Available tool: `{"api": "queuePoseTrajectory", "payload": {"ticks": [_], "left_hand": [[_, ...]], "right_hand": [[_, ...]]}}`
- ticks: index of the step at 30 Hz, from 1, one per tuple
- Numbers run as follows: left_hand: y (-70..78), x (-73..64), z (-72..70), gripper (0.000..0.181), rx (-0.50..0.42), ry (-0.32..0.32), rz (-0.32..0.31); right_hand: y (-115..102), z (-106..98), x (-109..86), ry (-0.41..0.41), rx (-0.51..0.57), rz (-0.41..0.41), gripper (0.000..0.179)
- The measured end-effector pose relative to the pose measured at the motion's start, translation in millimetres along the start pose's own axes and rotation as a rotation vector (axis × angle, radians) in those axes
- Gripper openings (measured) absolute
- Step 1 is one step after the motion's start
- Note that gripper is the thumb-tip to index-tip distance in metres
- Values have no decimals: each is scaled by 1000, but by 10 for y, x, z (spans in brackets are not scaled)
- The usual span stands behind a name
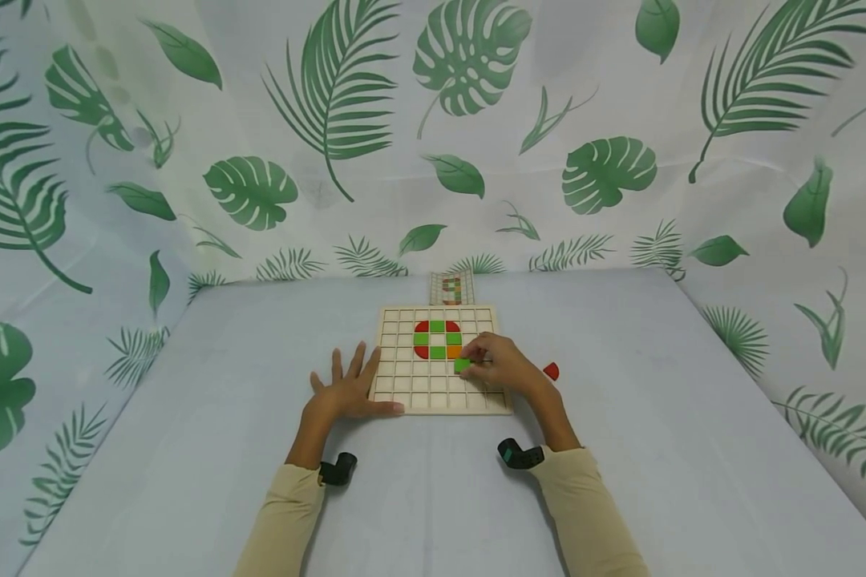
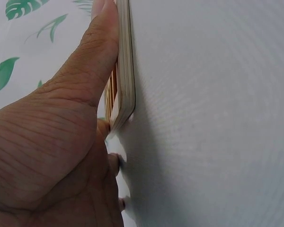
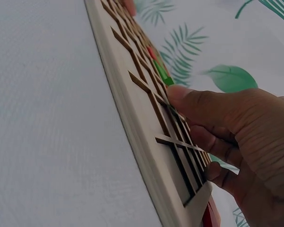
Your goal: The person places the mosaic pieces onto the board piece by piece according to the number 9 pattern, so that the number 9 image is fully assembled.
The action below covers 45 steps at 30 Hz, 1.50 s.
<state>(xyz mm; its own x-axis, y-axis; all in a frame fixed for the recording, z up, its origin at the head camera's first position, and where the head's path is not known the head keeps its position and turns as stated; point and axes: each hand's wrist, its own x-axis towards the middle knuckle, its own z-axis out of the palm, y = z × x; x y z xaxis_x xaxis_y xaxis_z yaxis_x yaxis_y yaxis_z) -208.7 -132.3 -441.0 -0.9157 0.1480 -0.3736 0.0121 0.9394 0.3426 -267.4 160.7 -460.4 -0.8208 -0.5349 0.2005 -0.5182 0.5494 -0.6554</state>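
A square wooden grid board (image 1: 404, 384) lies on the table, with red rounded corner pieces (image 1: 422, 352), green square tiles (image 1: 438, 352) and an orange piece (image 1: 454, 352) forming a ring in its cells. My right hand (image 1: 505, 365) pinches a green square tile (image 1: 462, 365) between thumb and fingers, just below the orange piece. In the right wrist view, the thumb (image 3: 182, 93) covers most of the grip. My left hand (image 1: 346, 394) is spread at the board's near left corner, its thumb (image 2: 102, 45) along the front edge and its other fingers beside the left edge.
A patterned card (image 1: 436, 290) showing a similar ring stands behind the board. One loose red piece (image 1: 552, 371) lies on the table to the right, beside my right wrist. Leaf-print cloth walls (image 1: 375, 216) enclose the pale table (image 1: 260, 344).
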Motion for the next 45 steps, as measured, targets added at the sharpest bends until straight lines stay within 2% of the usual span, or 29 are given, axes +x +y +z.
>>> {"api": "queuePoseTrajectory", "payload": {"ticks": [6, 19, 45], "left_hand": [[-1, -7, -19, 113, 5, 1, 6], [-5, 20, -15, 113, 13, 9, 14], [0, 27, 14, 113, 10, 9, 13]], "right_hand": [[-45, 22, 36, -5, -47, -20, 26], [-101, 33, 59, -17, -95, 44, 27], [-74, 59, 34, 1, -76, 45, 17]]}}
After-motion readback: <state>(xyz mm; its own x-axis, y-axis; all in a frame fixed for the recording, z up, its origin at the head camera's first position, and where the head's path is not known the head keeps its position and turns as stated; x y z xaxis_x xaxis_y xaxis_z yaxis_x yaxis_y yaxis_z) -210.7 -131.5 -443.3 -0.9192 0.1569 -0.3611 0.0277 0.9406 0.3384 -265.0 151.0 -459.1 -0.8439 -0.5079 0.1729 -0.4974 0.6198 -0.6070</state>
